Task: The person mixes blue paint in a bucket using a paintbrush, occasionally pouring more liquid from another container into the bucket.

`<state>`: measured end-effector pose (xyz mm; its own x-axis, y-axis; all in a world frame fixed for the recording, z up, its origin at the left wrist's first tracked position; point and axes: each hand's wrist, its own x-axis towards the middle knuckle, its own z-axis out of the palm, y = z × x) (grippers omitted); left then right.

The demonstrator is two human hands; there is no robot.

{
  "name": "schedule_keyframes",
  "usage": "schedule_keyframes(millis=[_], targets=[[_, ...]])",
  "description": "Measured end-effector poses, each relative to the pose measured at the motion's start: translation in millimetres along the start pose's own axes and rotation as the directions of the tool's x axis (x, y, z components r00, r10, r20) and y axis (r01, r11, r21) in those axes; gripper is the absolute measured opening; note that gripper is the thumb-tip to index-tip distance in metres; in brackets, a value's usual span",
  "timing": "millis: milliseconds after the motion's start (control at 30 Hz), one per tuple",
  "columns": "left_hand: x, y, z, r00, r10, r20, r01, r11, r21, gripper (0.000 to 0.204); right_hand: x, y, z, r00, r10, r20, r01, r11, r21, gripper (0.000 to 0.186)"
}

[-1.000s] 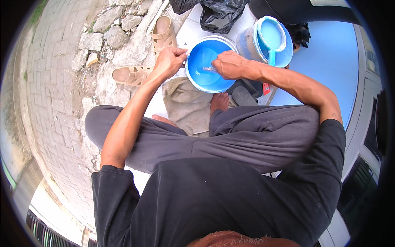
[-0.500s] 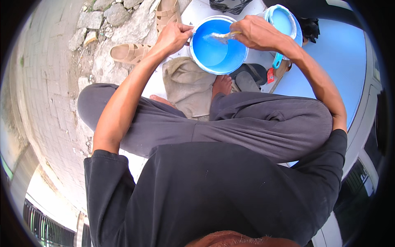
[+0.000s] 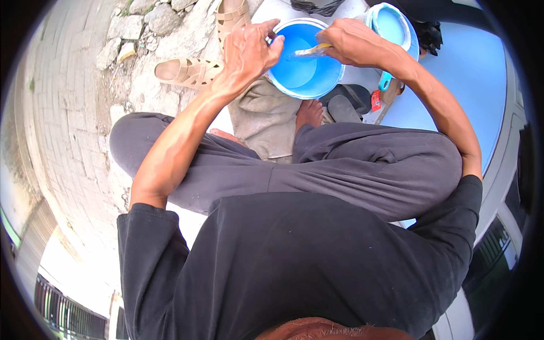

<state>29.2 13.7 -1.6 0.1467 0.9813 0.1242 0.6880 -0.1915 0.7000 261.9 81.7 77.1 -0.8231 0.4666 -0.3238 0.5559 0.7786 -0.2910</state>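
Note:
A white-rimmed bucket [image 3: 334,85] stands beyond my feet, its inside blue, with light-blue liquid at the bottom that looks like paint. My right hand [image 3: 354,42] is closed on a slim, pale, paint-coated stirring tool [image 3: 310,52], held over the bucket's far right side. The tool's end points left into the bucket; its exact kind is unclear. At the left rim is my left hand [image 3: 249,54], back upward, with thumb and fingers apart. It overlaps the rim, and whether it touches it cannot be told.
A second paint container [image 3: 391,25] stands right of the bucket, near a turquoise handle [image 3: 385,81]. A grey-brown cloth [image 3: 263,122] lies before my feet. Tan sandals [image 3: 187,72] are at left, dark sandals [image 3: 345,105] below the bucket. A light-blue panel [image 3: 464,85] lies at right.
My left hand has loosened its pinch at the bucket's left rim and spread its fingers, shifting slightly right. The pale tool has changed its angle a little in my right hand.

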Motion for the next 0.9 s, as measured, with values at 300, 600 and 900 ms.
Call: schedule_keyframes(millis=[300,600,900], targets=[[-10,17,14,0.947,0.006,0.322,0.057,0.981,-0.184,0.043,7,-7,-10,0.992,-0.071,-0.106,0.087,0.984,0.158,0.022],[-3,27,25,0.980,0.142,0.141,-0.120,0.980,-0.158,0.022,-5,-7,-26,0.996,0.062,-0.058,-0.035,0.924,0.381,0.037],[8,28,16,0.913,-0.378,0.152,0.407,0.858,-0.312,0.030,-143,85,-65,0.459,0.879,0.127,-0.883,0.435,0.176,0.056]])
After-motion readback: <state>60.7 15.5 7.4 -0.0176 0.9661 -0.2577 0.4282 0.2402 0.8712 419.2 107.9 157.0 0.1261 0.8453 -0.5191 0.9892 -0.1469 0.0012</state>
